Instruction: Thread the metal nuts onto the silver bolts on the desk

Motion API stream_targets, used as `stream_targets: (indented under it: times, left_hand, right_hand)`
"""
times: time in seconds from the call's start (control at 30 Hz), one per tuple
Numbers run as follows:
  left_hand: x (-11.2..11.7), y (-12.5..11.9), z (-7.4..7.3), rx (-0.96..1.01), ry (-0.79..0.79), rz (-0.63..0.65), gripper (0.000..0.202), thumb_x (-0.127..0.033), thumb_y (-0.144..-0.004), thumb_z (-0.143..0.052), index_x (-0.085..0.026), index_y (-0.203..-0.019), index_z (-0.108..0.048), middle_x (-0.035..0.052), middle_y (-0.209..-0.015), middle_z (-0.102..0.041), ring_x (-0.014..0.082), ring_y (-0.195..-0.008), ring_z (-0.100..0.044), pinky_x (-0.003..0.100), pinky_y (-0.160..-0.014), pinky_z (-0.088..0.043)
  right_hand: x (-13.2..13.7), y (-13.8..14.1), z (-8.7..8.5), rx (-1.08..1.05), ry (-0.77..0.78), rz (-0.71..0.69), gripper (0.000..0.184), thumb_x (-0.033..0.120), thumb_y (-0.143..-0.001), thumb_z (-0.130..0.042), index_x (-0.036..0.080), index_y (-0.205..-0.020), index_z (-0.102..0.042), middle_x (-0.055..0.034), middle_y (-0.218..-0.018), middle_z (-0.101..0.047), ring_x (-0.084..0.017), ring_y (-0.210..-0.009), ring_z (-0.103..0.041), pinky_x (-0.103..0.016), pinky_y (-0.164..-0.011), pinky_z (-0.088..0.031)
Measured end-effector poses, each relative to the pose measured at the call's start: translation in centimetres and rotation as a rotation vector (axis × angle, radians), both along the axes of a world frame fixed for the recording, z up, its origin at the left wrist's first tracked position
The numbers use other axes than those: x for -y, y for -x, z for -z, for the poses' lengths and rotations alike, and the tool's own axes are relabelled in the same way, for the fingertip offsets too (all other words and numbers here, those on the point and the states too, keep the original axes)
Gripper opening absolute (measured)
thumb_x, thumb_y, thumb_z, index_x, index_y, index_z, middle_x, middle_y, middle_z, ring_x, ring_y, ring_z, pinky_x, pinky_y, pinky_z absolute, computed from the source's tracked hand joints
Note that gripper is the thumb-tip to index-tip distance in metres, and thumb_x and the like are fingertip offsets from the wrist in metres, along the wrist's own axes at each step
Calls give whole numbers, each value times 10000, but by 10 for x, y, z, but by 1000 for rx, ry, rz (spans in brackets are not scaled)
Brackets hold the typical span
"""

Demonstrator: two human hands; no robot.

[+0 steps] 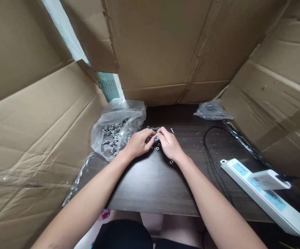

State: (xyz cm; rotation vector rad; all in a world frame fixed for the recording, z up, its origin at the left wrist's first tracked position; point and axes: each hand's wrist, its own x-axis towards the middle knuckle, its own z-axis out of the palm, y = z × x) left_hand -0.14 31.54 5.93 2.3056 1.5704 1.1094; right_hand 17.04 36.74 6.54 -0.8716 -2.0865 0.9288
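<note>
My left hand (139, 142) and my right hand (168, 142) meet over the dark tabletop, thumbs and fingertips pinched together. Between them shows a small shiny metal fastener (156, 136), mostly covered by the fingers; whether it is a bolt, a nut or both joined I cannot tell. Loose nuts lie close around the hands, among them one nut (157, 148) just below the fingers and another nut (171, 162) under my right wrist. A bolt (172, 130) rests beyond my right hand. Left of my left hand, a clear plastic bag (98, 135) stands open, holding many metal bolts (115, 133).
Cardboard walls (165, 45) enclose the table (150, 193) at the back and sides. A second clear plastic bag (212, 110) lies at the back right. On the right are a white power strip (259, 200) with a plugged-in adapter (269, 180) and a black cable (209, 152).
</note>
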Motion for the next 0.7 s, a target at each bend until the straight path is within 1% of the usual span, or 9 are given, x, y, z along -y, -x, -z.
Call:
stream_targets:
  times: [0.17, 0.3, 0.43, 0.5, 0.7]
  left_hand:
    - [1, -1, 0, -15, 24, -32, 212, -324, -1007, -498, -182, -984, -654, 32, -822, -617, 157, -720, -573, 277, -684, -422]
    - [0, -1, 0, -36, 8, -38, 211, -325, -1008, -499, -187, -984, -657, 45, -860, -652, 174, -767, -596, 289, -718, -441]
    - [0, 0, 1, -30, -29, -66, 209, -326, -1009, -509, -189, -989, -666, 55, -891, -678, 184, -804, -617, 299, -752, -460]
    - [-1, 0, 1, -35, -45, -73, 198, -318, -1006, -516, -190, -988, -667, 59, -899, -685, 189, -822, -627, 302, -760, -465]
    - [1, 0, 2, -84, -89, -61, 192, -291, -1010, -500, -187, -981, -659, 65, -899, -681, 195, -841, -626, 306, -763, -466]
  right_hand:
    - [-2, 2, 5, 44, -47, 37, 262, 379, -1010, -361, 233, -799, -416, -15, -738, -555, -205, -706, -541, -306, -665, -358]
    - [-4, 1, 6, 71, -68, 78, 312, 378, -1016, -363, 231, -745, -405, -16, -703, -548, -197, -669, -523, -306, -632, -330]
    - [-6, 0, 6, 51, -104, 59, 246, 321, -995, -388, 225, -792, -486, -32, -804, -612, -215, -776, -565, -320, -718, -366]
    - [-6, 0, 7, 65, -118, 50, 207, 303, -983, -399, 226, -821, -504, -40, -845, -631, -229, -827, -574, -335, -758, -376]
    - [-7, 2, 7, 133, -137, 40, 288, 290, -1003, -352, 226, -737, -442, -55, -826, -638, -245, -832, -545, -355, -757, -358]
